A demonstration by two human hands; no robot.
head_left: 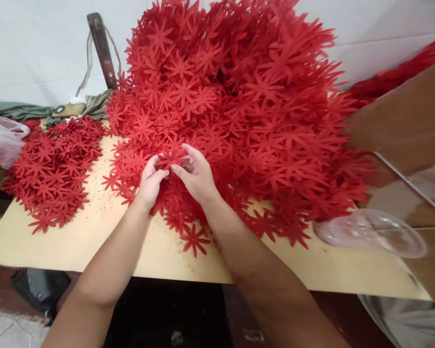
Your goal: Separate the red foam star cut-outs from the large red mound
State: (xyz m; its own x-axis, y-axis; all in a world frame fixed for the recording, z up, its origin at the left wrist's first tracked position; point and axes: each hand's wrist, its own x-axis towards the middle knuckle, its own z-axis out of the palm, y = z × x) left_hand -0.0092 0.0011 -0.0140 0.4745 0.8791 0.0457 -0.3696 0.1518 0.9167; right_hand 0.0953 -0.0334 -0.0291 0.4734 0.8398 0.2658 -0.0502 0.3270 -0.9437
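Note:
Both my hands meet at the front of a large heap of red flower-shaped cutouts (232,106). Between them is a red flower cutout (174,158) with narrow petals, perhaps more than one layer. My left hand (152,181) pinches its left side between thumb and fingers. My right hand (195,174) grips its right side, the thumb lying on top near the centre. Just below my hands, more cutouts spill onto the tabletop, with a single red flower (195,239) at the near edge of the heap.
A smaller pile of red cutouts (54,164) lies at the left, beside a white plastic bag (7,137). Clear plastic containers (373,233) stand at the right by a cardboard box (406,135). A dark upright bar (102,50) leans at the wall. The pale table (76,246) ends close to me.

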